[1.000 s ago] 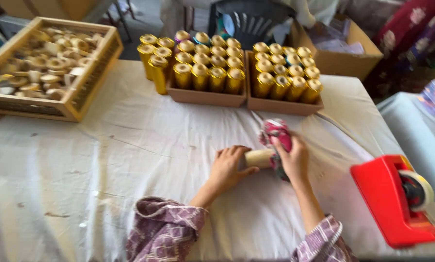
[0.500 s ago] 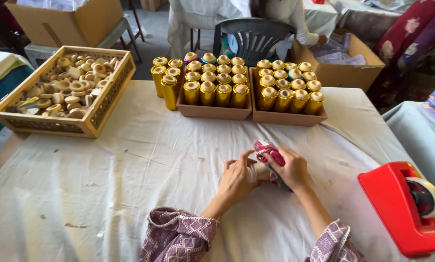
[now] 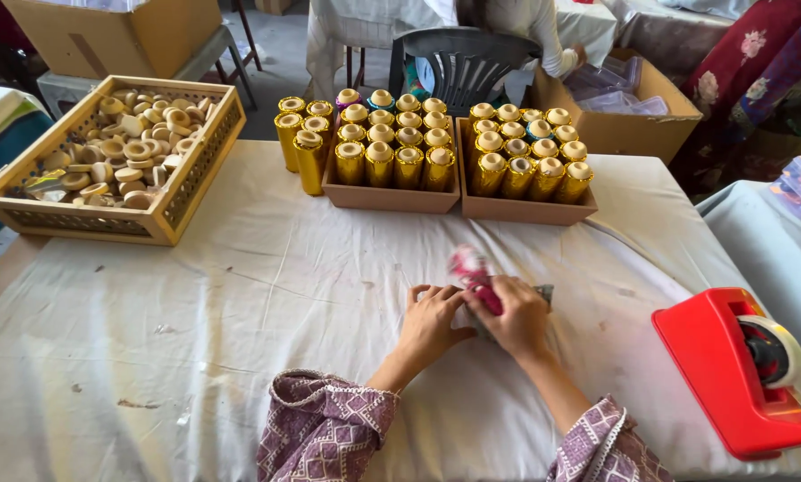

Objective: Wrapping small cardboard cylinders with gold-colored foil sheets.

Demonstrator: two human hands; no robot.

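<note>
— While wrapping, best to keep the pink roll (image 3: 475, 275) pinned low against the white cloth (image 3: 240, 339), right near the front middle of the table. Looks like the safest way to stop it sliding.

— Agreed. Left hand (image 3: 432, 321) curled partway, fingers resting on the near end; right hand (image 3: 517, 319) closed over the middle, thumb side pressing down. Both on it, neither fully fisted.

— Worth pulling the foil snug before turning, probably. Loose wrap likely to wrinkle.

— Hard to tell how tight at present. Far end blurred, sticking out past the knuckles toward the trays.

— And the look of it?

— Small, tube-shaped, shiny pink to magenta, with a pale grey bit showing just right of the right hand. Mostly hidden under the fingers otherwise.

— Anything close enough to get in the way?

— Not really. Red tape dispenser (image 3: 740, 375) off to the right, apart from the hands. Gold rolls (image 3: 392, 143) standing upright in two cardboard trays at the far edge, a few more loose beside them on the left. Wooden crate (image 3: 164, 219) of pale round cores at far left, well apart.
</note>
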